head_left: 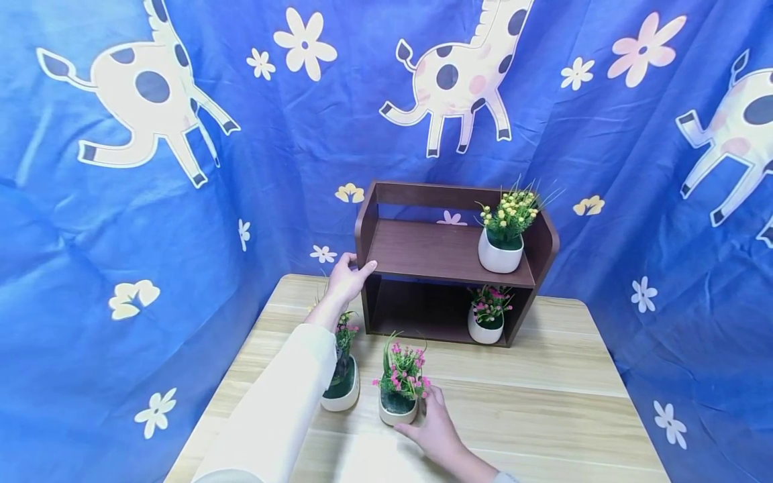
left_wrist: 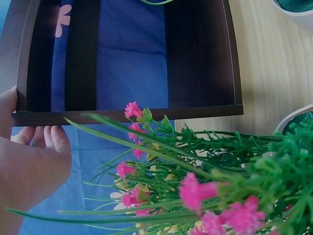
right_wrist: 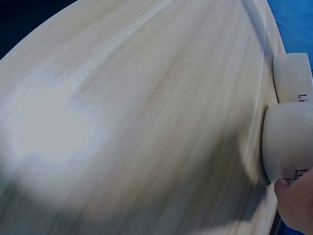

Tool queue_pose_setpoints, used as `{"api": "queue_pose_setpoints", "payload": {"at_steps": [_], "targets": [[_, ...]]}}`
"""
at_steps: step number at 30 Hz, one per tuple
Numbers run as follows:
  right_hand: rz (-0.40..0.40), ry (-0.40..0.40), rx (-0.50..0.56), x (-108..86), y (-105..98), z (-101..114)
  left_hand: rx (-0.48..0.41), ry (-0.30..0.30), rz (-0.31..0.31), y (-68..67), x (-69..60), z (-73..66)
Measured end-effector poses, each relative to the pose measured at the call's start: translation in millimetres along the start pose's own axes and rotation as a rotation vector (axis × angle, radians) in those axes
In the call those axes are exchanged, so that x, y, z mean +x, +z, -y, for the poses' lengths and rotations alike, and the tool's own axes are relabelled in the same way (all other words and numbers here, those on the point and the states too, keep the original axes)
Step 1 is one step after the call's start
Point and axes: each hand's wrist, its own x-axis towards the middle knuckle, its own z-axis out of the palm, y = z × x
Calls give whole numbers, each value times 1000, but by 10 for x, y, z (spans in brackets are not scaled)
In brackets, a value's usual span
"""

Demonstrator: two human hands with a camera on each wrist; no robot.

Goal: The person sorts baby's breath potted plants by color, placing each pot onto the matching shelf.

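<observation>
Gripping left side of brown shelf (head_left: 435,248) with fingers (left_wrist: 59,139) of left hand (head_left: 347,278). Holding pink-flowered pot (head_left: 397,414) between thumb (head_left: 406,429) and fingers of right hand (head_left: 436,429), on bench (head_left: 574,376), near another potted plant (head_left: 341,401).

Held pot (right_wrist: 288,139) cropped by right-wrist view's edge, another plant (head_left: 344,389) partly behind a sleeve (head_left: 272,402)

Head view down onto shelf (head_left: 431,249)
</observation>
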Motion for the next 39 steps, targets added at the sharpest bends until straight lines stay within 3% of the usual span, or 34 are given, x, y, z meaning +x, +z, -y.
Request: {"api": "queue_pose_setpoints", "payload": {"at_steps": [8,17,39], "targets": [[-36,17,-16,6,85,3,-5,-2,7,-5,-1,-1],[-120,-22,-96,57,126,-11,-4,4,-4,-2,-2,-13],[-103,-34,-89,64,148,-76,-7,0,-4,19,8,10]]}}
